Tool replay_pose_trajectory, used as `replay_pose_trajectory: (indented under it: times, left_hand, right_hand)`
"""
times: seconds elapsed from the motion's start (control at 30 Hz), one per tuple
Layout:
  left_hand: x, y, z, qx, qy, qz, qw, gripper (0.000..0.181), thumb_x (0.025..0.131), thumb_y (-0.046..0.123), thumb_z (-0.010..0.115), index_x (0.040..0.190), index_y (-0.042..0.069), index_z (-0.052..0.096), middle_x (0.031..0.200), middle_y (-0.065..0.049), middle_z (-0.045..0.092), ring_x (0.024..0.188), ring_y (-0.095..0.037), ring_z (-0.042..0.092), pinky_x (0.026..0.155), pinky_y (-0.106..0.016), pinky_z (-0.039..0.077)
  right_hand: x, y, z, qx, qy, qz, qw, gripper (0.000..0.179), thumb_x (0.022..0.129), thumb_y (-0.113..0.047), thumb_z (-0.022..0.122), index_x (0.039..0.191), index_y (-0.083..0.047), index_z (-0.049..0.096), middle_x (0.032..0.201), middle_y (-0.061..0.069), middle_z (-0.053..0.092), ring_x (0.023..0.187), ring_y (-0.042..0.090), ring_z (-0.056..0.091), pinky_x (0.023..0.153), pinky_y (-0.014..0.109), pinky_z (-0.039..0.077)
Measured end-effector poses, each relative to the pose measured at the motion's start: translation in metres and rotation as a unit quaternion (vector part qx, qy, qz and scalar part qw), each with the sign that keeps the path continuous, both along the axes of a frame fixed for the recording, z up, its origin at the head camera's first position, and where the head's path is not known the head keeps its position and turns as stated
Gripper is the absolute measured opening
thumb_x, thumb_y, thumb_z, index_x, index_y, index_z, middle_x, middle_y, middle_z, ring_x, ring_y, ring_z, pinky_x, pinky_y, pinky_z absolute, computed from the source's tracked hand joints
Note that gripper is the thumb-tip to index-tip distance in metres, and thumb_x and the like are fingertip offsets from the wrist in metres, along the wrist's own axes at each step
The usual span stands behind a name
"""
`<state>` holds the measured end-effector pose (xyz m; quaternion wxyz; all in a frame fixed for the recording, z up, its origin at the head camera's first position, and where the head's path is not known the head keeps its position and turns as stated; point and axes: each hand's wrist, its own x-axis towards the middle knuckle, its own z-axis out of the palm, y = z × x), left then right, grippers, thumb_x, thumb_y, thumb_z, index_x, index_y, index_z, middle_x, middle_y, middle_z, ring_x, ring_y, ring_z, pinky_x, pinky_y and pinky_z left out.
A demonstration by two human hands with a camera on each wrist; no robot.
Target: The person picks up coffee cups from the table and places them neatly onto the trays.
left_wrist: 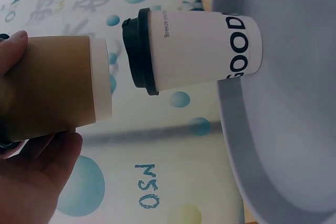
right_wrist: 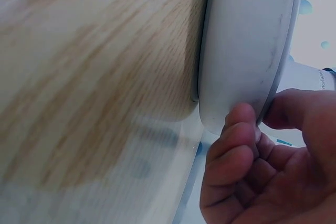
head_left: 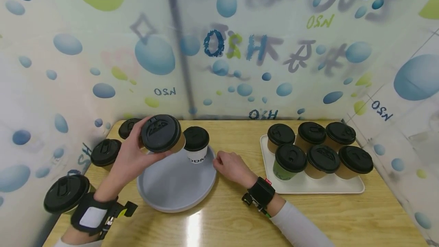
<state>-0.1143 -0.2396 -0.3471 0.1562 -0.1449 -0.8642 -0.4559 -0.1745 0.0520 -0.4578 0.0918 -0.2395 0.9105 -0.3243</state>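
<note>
My left hand [head_left: 129, 160] grips a brown paper coffee cup [head_left: 161, 134] with a black lid, holding it up over the left back of a round grey tray [head_left: 176, 188]. The left wrist view shows the white bottom band of this brown cup [left_wrist: 50, 85] raised off the tray. A white cup [left_wrist: 194, 51] with a black lid and dark lettering stands inside the tray near its back rim. At the tray's right edge, my right hand [head_left: 233, 167] pinches the rim, with the thumb over it and curled fingers [right_wrist: 236, 153] against the outer wall.
On the right, a cream rectangular tray [head_left: 319, 190] carries several black-lidded cups, one of them green [head_left: 288, 163]. More lidded cups stand along the left table edge, including a near cup [head_left: 66, 193] beside my left wrist. A patterned wall [head_left: 223, 83] closes off the back.
</note>
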Motion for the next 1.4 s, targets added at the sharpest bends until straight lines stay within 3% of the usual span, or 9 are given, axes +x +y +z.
replay_pose_trajectory:
  times: [0.17,0.33,0.5,0.67,0.97,1.07,1.2,1.4]
  left_hand:
    - [0.008,0.002,-0.009,-0.001,0.005,-0.004,1.0,0.105,0.07,0.001,0.095,0.157,0.014,0.038,0.145,-0.012,0.054,0.123,0.009,0.048,0.096,-0.006,0.04]
    - [0.015,0.006,-0.022,-0.014,0.015,-0.027,0.9994,0.105,0.066,0.0,0.097,0.155,0.008,0.041,0.143,-0.015,0.056,0.122,0.009,0.049,0.094,-0.007,0.043]
    - [0.02,0.012,-0.034,-0.008,-0.01,-0.067,0.9977,0.103,0.065,0.004,0.098,0.153,0.009,0.044,0.143,-0.013,0.057,0.123,0.002,0.053,0.094,-0.011,0.047]
    - [0.025,0.018,-0.044,-0.015,-0.04,-0.074,0.9963,0.101,0.067,0.011,0.099,0.153,0.012,0.045,0.143,-0.008,0.055,0.125,-0.01,0.055,0.096,-0.016,0.049]
    - [0.027,0.034,-0.059,-0.065,0.003,-0.078,0.9949,0.101,0.063,0.009,0.1,0.149,0.004,0.047,0.136,-0.011,0.057,0.122,-0.02,0.054,0.093,-0.034,0.057]
    - [0.029,0.039,-0.064,-0.057,-0.02,-0.06,0.9964,0.104,0.063,0.008,0.099,0.151,0.001,0.044,0.137,-0.017,0.057,0.122,-0.031,0.057,0.092,-0.041,0.058]
    - [0.033,0.045,-0.07,-0.012,-0.072,-0.041,0.9965,0.104,0.065,0.006,0.098,0.151,-0.002,0.041,0.141,-0.024,0.053,0.123,-0.043,0.058,0.088,-0.045,0.06]
    - [0.031,0.053,-0.076,0.0,-0.116,-0.041,0.9925,0.099,0.067,0.01,0.098,0.148,0.001,0.042,0.142,-0.022,0.054,0.124,-0.041,0.059,0.087,-0.039,0.06]
  right_hand:
    - [0.001,0.0,0.001,-0.004,-0.001,0.002,1.0,0.021,0.104,-0.017,0.058,0.083,-0.014,0.057,0.065,-0.006,0.045,0.054,0.007,0.043,0.05,0.022,0.031]
    - [0.001,0.0,0.001,-0.007,0.0,0.004,1.0,0.021,0.104,-0.017,0.058,0.083,-0.014,0.057,0.065,-0.006,0.045,0.054,0.007,0.043,0.05,0.022,0.031]
    - [0.002,0.0,0.001,-0.007,0.004,0.004,1.0,0.021,0.104,-0.017,0.057,0.083,-0.014,0.058,0.065,-0.006,0.045,0.053,0.007,0.043,0.05,0.022,0.032]
    - [0.002,0.0,-0.002,-0.01,0.007,0.006,0.9999,0.021,0.104,-0.015,0.057,0.083,-0.013,0.057,0.065,-0.006,0.045,0.054,0.008,0.042,0.051,0.023,0.032]
    - [0.002,0.0,-0.001,-0.011,0.0,-0.001,0.9999,0.019,0.103,-0.016,0.058,0.085,-0.014,0.059,0.067,-0.005,0.048,0.055,0.008,0.045,0.051,0.023,0.034]
    - [0.001,0.0,-0.001,-0.011,0.001,-0.002,0.9999,0.019,0.103,-0.016,0.058,0.084,-0.013,0.058,0.067,-0.005,0.048,0.056,0.008,0.045,0.051,0.023,0.034]
    - [0.002,-0.001,0.0,-0.013,-0.008,-0.002,0.9999,0.02,0.103,-0.016,0.058,0.084,-0.013,0.058,0.067,-0.005,0.048,0.055,0.008,0.046,0.05,0.023,0.034]
    - [0.001,-0.001,0.001,-0.006,-0.021,-0.011,0.9997,0.021,0.104,-0.019,0.057,0.085,-0.013,0.057,0.066,-0.005,0.048,0.055,0.008,0.046,0.049,0.023,0.035]
